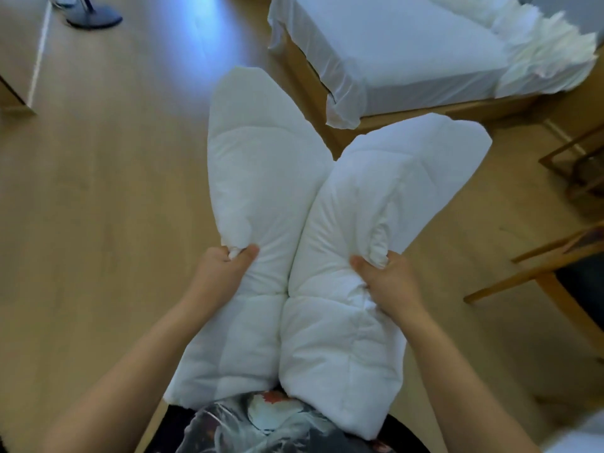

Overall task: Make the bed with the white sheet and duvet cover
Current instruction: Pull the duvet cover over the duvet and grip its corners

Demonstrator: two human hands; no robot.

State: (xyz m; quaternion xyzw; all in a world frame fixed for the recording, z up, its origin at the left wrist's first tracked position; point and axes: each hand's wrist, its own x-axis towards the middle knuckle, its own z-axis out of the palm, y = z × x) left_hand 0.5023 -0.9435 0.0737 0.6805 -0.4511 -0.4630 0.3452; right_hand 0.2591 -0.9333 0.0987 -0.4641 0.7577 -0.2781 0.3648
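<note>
A thick white quilted duvet [271,178], folded into two long padded lobes, hangs in front of me above the wooden floor. My left hand [225,266] grips a bunched edge of the left lobe. My right hand [389,282] grips a gathered fold of the right lobe. The bed [392,50] stands at the upper right with a white sheet [346,86] draped loosely over its near corner. A crumpled white cloth [549,60], perhaps the duvet cover, lies on the bed's right side.
Wooden chairs [555,273] stand at the right edge. A dark lamp or stand base [94,19] sits on the floor at the upper left, beside a piece of wooden furniture [16,60]. Light wooden floor [98,191] spreads to the left.
</note>
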